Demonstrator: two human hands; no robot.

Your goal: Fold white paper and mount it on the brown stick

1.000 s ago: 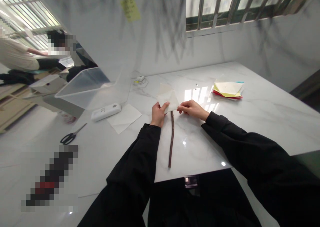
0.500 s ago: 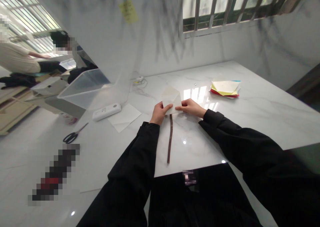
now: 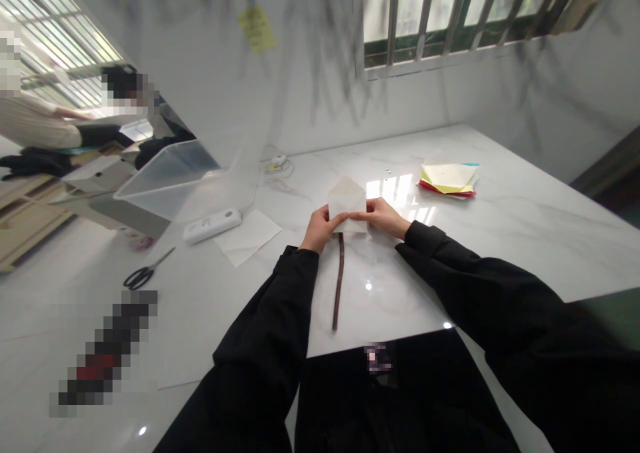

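- The glossy marble desk (image 3: 500,240) lies bare to the right of both hands, up to its near edge.
- Left hand (image 3: 317,229) and right hand (image 3: 384,216), wrists low, each keep a narrow grip pinching the folded cream paper (image 3: 346,200), a pointed shape.
- A thin brown stick (image 3: 339,283) lies just below them.

**Daylight from the barred window, glare on the stone**

The room is bright. Daylight enters through the barred window (image 3: 450,13) behind the worktop (image 3: 525,226) and makes white glare patches on its glossy surface, plus small round reflections near the front edge. The black sleeves (image 3: 280,320) lose all detail. Straight lines bend at the edges, and the wall looks soft and smeared with grey shadows.
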